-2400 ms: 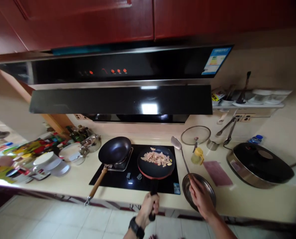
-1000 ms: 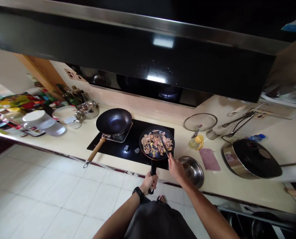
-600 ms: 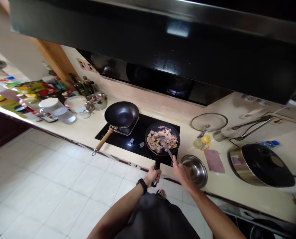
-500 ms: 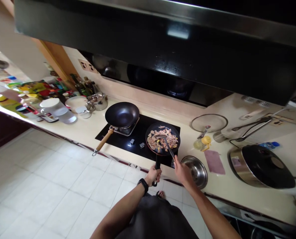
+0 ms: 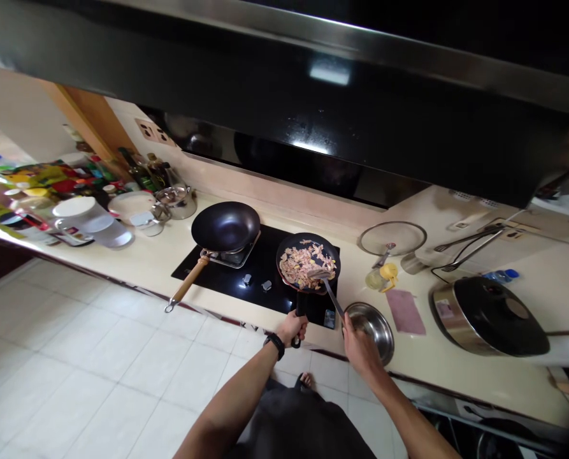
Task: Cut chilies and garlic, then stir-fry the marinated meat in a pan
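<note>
My left hand [image 5: 294, 328] is closed round the black handle of a frying pan [image 5: 331, 243] on the right side of the black cooktop [image 5: 265, 261]. Chopped pinkish meat with small yellow bits [image 5: 303, 261] lies spread in the pan. My right hand [image 5: 360, 347] grips a spatula [image 5: 334, 299], whose head rests among the meat at the pan's right front. Below that hand, a steel bowl [image 5: 382, 328] stands on the counter, partly covered by it.
A dark wok [image 5: 225, 226] sits on the left burner, its wooden handle past the counter's front edge. Rightward are a glass lid [image 5: 393, 239], a yellow-topped jar [image 5: 382, 277], a pink cloth [image 5: 406, 311] and a large cooker [image 5: 489, 315]. The range hood [image 5: 265, 83] hangs overhead.
The spatula head has moved from the pan's middle toward its right front, and my right hand has shifted a little lower. My left hand keeps its hold. The view has shifted slightly.
</note>
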Demonstrator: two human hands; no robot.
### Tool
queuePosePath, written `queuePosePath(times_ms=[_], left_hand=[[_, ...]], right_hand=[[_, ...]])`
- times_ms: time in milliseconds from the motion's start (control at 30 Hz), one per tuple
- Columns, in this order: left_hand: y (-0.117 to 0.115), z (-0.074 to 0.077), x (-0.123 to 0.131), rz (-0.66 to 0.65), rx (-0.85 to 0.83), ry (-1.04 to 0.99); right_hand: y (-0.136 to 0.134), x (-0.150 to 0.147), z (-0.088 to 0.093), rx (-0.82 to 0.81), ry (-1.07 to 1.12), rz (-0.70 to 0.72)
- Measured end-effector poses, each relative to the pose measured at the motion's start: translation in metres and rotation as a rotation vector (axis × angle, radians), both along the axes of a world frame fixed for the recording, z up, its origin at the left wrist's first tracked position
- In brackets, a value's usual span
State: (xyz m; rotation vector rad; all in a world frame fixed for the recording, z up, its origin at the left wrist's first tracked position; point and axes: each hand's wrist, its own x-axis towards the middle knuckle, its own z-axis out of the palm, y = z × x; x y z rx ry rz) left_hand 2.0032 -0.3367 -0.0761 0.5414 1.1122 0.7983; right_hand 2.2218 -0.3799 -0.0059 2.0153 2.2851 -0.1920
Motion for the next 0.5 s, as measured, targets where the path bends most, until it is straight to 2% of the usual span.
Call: queuePosePath(times_ms=[233, 400, 500], left_hand=[[0.002, 0.001, 0.001, -0.005, -0.021, 0.022], [0.003, 0.004, 0.0, -0.031, -0.034, 0.029], [0.005, 0.004, 0.001, -0.049, -0.046, 0.032]], right_hand=[[0.039, -0.022, 0.007, -0.037, -0.019, -0.047], [0.037, -0.013, 0.002, -0.069, -0.046, 0.009], [0.051, -0.018, 0.005, -0.022, -0.024, -0.037]])
